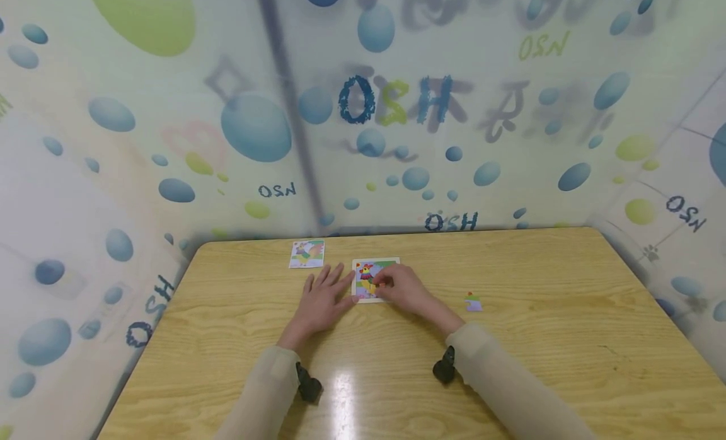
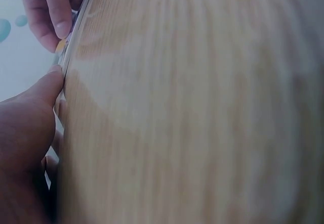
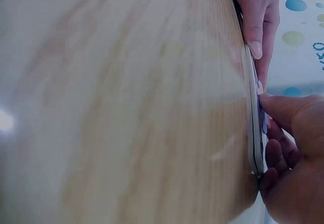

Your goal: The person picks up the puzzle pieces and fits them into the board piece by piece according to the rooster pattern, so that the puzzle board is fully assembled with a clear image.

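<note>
A small jigsaw puzzle board (image 1: pixel 376 260) with a pale rim and a colourful rooster picture lies flat on the table. Fingers spread and straight, my left hand (image 1: pixel 321 305) rests at its left side, the thumb touching the rim at the lower left corner. Over the right part of the board, my right hand (image 1: pixel 406 291) pinches a puzzle piece (image 3: pixel 264 123) between thumb and fingers, down at the picture's surface. That piece is mostly hidden by the fingers. To the right, a loose puzzle piece (image 1: pixel 473 303) lies on the wood, purple and green with a red bit.
A square picture card (image 1: pixel 307 254) with a similar rooster lies behind my left hand, near the far edge. The wooden table (image 1: pixel 544 339) meets a printed fabric wall (image 1: pixel 488 112) at the back, with more fabric at both sides.
</note>
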Demonstrator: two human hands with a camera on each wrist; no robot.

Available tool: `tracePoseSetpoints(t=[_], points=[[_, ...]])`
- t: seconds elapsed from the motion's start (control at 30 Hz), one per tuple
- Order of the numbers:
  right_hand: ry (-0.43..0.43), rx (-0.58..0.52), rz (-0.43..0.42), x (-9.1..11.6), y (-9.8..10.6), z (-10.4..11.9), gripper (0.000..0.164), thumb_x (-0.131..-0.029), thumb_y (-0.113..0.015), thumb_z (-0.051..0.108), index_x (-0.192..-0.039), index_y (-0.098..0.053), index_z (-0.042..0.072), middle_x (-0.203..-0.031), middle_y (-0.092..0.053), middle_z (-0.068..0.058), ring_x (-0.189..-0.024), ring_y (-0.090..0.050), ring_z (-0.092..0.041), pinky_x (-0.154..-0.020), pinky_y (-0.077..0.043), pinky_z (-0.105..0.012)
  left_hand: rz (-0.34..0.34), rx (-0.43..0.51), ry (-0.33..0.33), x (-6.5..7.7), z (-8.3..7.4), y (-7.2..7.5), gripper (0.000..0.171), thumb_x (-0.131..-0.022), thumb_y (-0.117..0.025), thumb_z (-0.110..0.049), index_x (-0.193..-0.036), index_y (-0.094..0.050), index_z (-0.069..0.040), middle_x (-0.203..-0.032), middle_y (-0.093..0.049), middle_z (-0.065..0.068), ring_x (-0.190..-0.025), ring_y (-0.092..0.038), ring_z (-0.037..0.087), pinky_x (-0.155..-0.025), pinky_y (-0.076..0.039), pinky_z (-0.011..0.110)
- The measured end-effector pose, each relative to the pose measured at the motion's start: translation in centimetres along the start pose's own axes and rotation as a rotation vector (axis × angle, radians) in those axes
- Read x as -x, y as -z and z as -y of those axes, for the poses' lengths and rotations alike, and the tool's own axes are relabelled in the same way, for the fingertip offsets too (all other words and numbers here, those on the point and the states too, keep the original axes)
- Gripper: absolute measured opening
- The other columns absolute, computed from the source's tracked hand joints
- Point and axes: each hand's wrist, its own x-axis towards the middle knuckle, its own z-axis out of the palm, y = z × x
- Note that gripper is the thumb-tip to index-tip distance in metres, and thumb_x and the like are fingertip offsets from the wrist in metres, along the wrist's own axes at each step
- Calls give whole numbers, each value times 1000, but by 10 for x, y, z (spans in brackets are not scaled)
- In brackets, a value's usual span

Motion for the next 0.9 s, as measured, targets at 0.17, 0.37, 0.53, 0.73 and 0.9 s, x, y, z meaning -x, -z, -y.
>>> tracePoseSetpoints(t=[0.17, 0.37, 0.53, 0.73, 0.9], points=[[4, 31, -15, -1, -3, 0, 9, -91, -76, 9, -100, -78, 9, -95, -65, 0, -86, -55, -15, -80, -48, -34, 3, 12, 0, 0, 0, 2, 62, -105, -52, -47, -158, -43, -16, -167, -26, 16, -154, -13, 43, -117, -5, 69], [3, 43, -19, -1, -6, 0, 9, -91, -77, 10, -100, -78, 9, -95, -62, -1, -85, -54, -15, -78, -47, -33, 6, -3, 1, 0, 0, 2, 63, -106, -51, -48, -158, -42, -15, -167, -25, 15, -154, -12, 42, -118, -5, 69], [2, 55, -10, -1, -6, -1, 9, -92, -77, 10, -101, -78, 10, -97, -61, 0, -84, -53, -15, -78, -47, -32, 16, -3, 10, 0, 1, 1, 62, -106, -51, -49, -158, -41, -16, -168, -23, 14, -155, -10, 41, -118, -4, 68], [28, 74, 4, -1, -5, -2, 10, -92, -77, 9, -102, -78, 11, -97, -64, 1, -88, -57, -14, -81, -49, -33, 22, 14, 13, 0, 1, 1, 64, -105, -51, -51, -158, -42, -17, -168, -23, 13, -155, -10, 40, -118, -3, 68], [46, 79, 32, 1, -1, -2, 11, -93, -76, 9, -103, -79, 11, -99, -66, 1, -92, -59, -16, -83, -50, -34, 26, 13, 18, 0, 0, 1, 65, -104, -52, -52, -158, -42, -17, -168, -23, 13, -155, -9, 40, -119, -2, 67]])
